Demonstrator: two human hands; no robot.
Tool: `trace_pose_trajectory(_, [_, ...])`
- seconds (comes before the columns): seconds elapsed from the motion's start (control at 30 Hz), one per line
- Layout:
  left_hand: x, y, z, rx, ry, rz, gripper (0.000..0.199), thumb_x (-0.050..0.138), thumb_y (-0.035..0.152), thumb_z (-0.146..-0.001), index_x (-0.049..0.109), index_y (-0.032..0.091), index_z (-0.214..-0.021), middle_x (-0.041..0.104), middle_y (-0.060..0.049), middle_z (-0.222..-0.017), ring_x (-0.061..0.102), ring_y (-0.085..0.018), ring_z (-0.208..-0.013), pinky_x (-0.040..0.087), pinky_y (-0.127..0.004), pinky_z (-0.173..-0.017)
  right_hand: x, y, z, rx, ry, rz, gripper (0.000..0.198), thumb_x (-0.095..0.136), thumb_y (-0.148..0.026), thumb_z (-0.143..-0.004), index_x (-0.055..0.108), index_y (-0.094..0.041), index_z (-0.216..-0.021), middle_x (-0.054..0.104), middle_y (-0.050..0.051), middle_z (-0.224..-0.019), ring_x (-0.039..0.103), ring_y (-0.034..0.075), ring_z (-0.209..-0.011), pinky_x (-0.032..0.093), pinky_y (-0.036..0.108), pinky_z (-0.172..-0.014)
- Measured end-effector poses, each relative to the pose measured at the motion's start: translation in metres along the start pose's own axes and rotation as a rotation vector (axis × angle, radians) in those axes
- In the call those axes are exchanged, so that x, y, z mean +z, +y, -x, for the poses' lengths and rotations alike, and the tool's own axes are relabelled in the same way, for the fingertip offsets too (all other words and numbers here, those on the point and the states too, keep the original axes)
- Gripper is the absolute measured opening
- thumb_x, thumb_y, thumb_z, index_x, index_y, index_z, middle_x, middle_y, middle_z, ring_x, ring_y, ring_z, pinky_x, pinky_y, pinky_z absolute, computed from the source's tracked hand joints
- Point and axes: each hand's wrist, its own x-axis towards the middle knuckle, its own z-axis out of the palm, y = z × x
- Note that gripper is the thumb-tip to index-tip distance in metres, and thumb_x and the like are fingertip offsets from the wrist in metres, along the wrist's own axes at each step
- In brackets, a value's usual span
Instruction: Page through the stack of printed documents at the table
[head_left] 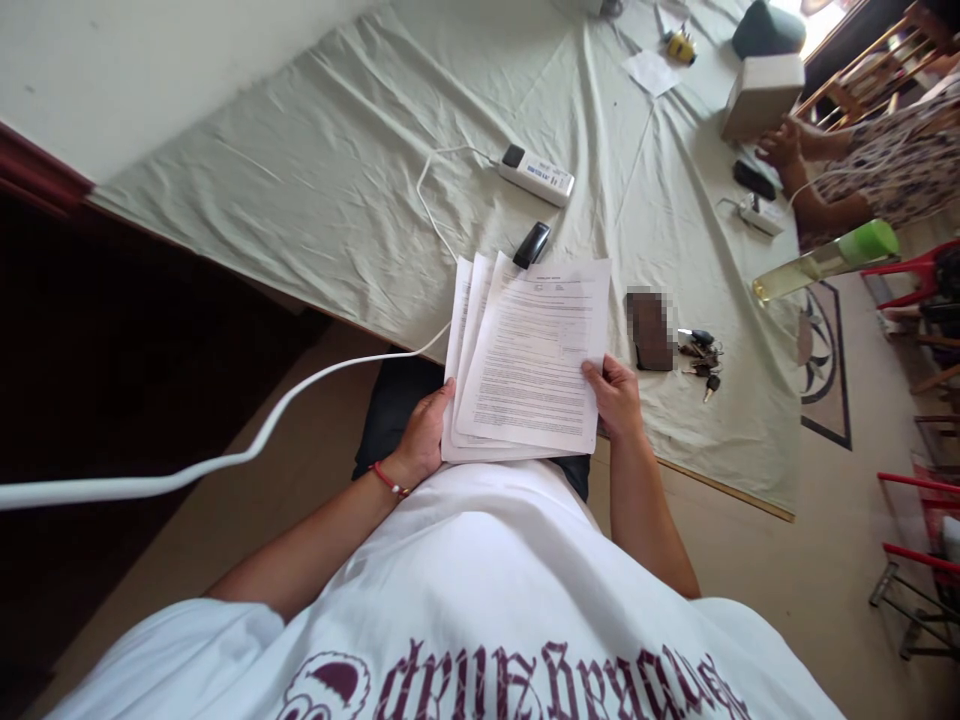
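Holding a fanned stack of printed papers [525,365] at the table's [337,170] near edge, the left hand [424,435] and right hand [616,395] each keep a closed grip on its sides. Beyond lie a black stapler [531,245], keys [701,355] and a power strip [536,175].

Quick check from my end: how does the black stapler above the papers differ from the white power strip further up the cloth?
The stapler is black and short; the power strip is white and longer. The stapler touches the top edge of the papers, held by the left hand and right hand; the power strip lies apart from them. A white cable runs from the power strip; the stapler has none. Both rest on the pale green cloth.
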Motion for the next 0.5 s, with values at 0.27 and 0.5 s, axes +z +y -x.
trace_pose_trajectory(0.27, [0.0028, 0.0032, 0.0040, 0.031, -0.037, -0.066, 0.042, 0.091, 0.035, -0.062, 0.077, 0.012, -0.094, 0.081, -0.011, -0.091, 0.075, -0.034, -0.105, 0.061, -0.046, -0.097, -0.0005, 0.0019, 0.0010, -0.014, 0.072, -0.013, 0.024, 0.081, -0.043, -0.078, 0.075, -0.025, -0.094, 0.074, -0.001, -0.089, 0.065, 0.016, -0.074, 0.054, 0.028, -0.069])
trace_pose_trajectory(0.5, [0.0038, 0.0032, 0.0042, 0.022, -0.053, -0.082, 0.048, 0.094, 0.038, -0.060, 0.077, 0.011, -0.096, 0.081, -0.013, -0.091, 0.076, -0.034, -0.101, 0.062, -0.047, -0.094, -0.0006, 0.0002, 0.0007, -0.037, 0.208, -0.060, 0.030, 0.082, -0.046, -0.073, 0.068, -0.024, -0.086, 0.071, -0.001, -0.085, 0.063, 0.016, -0.071, 0.054, 0.030, -0.069])
